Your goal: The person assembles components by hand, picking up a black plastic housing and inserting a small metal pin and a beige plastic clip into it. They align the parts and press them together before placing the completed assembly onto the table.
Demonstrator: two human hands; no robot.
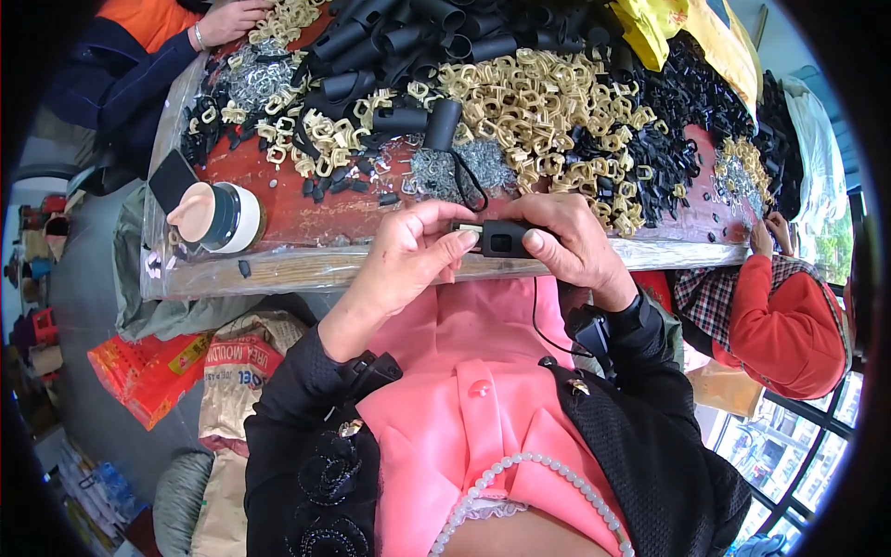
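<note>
While both hands grip one small black housing [506,239] just above the near edge of the surface [306,218], left hand [408,265] pinching a pale piece against its end and right hand [571,246] clamping it, heaps of cream clips [529,97] and black sleeves [399,42] beyond suggest much is left.

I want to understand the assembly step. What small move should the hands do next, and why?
Probably push the pale clip further into the black piece. The left hand pinches the clip at the piece's end, the right hand steadies the piece, and the clip seems only partly inserted.
</note>
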